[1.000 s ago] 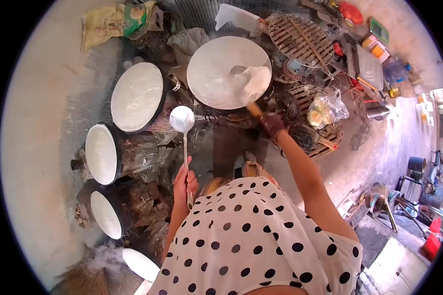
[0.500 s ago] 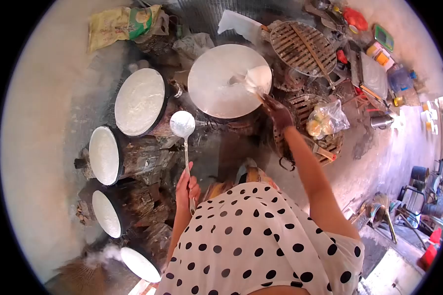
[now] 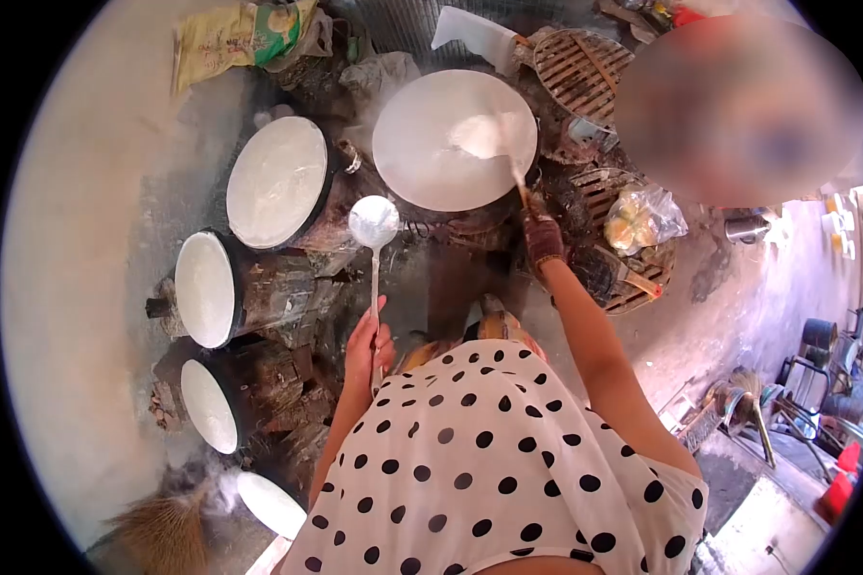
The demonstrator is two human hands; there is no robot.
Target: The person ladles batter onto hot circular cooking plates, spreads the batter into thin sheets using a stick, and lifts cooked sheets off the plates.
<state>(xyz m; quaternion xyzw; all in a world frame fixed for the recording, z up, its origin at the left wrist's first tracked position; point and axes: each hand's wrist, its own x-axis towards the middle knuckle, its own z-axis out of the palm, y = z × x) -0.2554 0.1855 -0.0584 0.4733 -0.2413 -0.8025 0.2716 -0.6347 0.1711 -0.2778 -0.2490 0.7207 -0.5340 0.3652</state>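
Note:
In the head view my left hand (image 3: pixel 368 353) is closed around the long handle of a metal ladle (image 3: pixel 374 222). The ladle's round bowl points away from me and looks coated white, just short of a large round pan (image 3: pixel 403 194). A dark glove covers my right hand (image 3: pixel 545 240), which grips the wooden handle of a tool (image 3: pixel 520 177) at the pan's right edge. The tool's broad pale head reaches over the pan and is blurred, so its exact kind is unclear. White, steaming material fills the pan almost to its rim.
Several more white-filled pans, such as this one (image 3: pixel 278 182), curve down the left side. Slatted round racks (image 3: pixel 585 72) stand at the right, with a plastic bag of yellowish round items (image 3: pixel 633 225). A straw broom (image 3: pixel 168 532) lies bottom left. A blurred patch covers the upper right.
My right hand has drawn slightly down toward me, and the tool's pale head has shifted left over the pan. The ladle sits slightly further right in view; the whole view has shifted a little.

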